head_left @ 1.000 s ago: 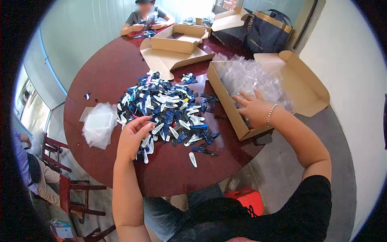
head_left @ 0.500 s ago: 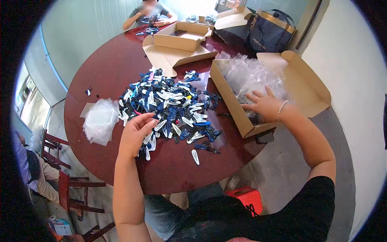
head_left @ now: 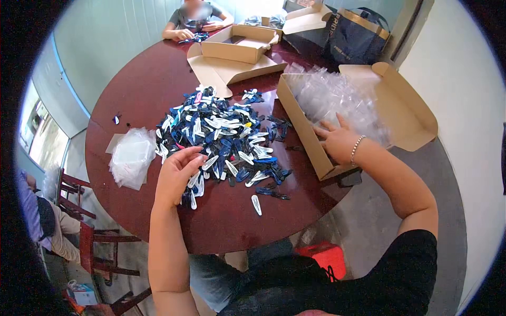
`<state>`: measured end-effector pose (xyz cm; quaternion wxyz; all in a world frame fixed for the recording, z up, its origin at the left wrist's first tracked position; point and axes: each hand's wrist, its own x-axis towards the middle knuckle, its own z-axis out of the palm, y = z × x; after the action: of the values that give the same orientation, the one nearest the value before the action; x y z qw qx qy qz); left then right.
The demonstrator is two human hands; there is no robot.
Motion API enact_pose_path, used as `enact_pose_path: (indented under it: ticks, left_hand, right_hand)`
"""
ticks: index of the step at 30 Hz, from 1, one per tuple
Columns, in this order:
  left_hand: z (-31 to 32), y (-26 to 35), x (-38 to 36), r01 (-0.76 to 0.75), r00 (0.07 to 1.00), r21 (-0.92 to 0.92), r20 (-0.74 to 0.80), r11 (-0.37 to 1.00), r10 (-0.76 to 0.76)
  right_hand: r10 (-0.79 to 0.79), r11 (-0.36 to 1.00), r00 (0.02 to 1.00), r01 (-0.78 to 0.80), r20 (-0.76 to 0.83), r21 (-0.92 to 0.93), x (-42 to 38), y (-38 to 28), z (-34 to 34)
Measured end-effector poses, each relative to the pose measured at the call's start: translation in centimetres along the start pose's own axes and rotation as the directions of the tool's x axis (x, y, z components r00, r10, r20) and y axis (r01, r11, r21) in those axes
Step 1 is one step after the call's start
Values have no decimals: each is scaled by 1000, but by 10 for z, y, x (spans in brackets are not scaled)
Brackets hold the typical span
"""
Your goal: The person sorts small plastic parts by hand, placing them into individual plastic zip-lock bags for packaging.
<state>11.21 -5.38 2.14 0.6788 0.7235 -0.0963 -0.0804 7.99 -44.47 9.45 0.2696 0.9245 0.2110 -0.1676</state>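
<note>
Across the round desk (head_left: 142, 95) the stock is laid out in an arc within arm's reach, which looks deliberate: a box (head_left: 308, 134) of clear bags (head_left: 337, 100) stands open at the right edge with its flap thrown back, so the right hand (head_left: 337, 141) can dip straight in; the clips (head_left: 221, 137) are heaped in the middle; a smaller stack of flat bags (head_left: 129, 157) lies to the left of the heap. A second open box (head_left: 237, 50) sits farther off, near a co-worker's hands (head_left: 184, 34) at the far rim, well apart from this person's own.

Left hand (head_left: 176, 174) rests at the near edge of the clips, its fingers curled in and touching them; whether a clip is pinched between them I cannot tell. The right hand lies inside the box against its near wall, fingers spread flat on the bags, nothing gripped.

One white clip (head_left: 256, 204) lies alone, just clear of the heap.

Against the frame half a second ago, the right hand has drawn back toward the box's near wall, the wrist with its bracelet (head_left: 357, 147) now over the rim. The left hand has barely shifted.
</note>
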Motion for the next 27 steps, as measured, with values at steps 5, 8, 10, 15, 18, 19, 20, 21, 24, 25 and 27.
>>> enact_pose_path:
  ticks: [5, 8, 10, 15, 18, 19, 20, 21, 24, 25, 27]
  left_hand:
    - [0, 1, 0, -10, 1000, -11, -5, 1000, 10]
    - [1, 3, -1, -3, 1000, -29, -6, 1000, 3]
    - [1, 4, -1, 12, 1000, -39, -16, 999, -12]
    - [0, 1, 0, 5, 1000, -57, -6, 998, -6]
    - [2, 3, -2, -5, 1000, -71, -10, 997, 4]
    - [2, 4, -2, -2, 1000, -71, -12, 997, 1]
    - [2, 5, -2, 0, 1000, -61, -15, 998, 0]
    - [2, 6, -2, 1, 1000, -52, -20, 999, -2]
    - [1, 6, -2, -44, 999, 59, -28, 997, 46]
    - [1, 8, -1, -59, 998, 71, -15, 996, 60]
    - [0, 3, 0, -134, 990, 130, -21, 982, 138]
  right_hand:
    - [136, 981, 991, -134, 7, -142, 7, 5, 15]
    - [150, 969, 987, -159, -61, -188, 8, 8, 27]
    - [84, 992, 986, -96, -141, -82, 5, 11, 27]
    - [-6, 991, 1000, 5, 11, 136, -20, 18, -30]
    - [-31, 985, 1000, 29, 7, 171, -21, 31, -38]
    - [-30, 981, 999, 35, -29, 191, -22, 35, -38]
    - [-34, 981, 999, 39, -29, 190, -23, 37, -40]
    - [31, 976, 997, -16, -66, 216, -23, 37, -44]
    - [123, 977, 971, -83, -203, 195, -24, 25, -65]
    - [150, 982, 941, -108, -304, 153, -20, 15, -72]
    - [61, 989, 863, 15, -501, 147, -7, -10, -78]
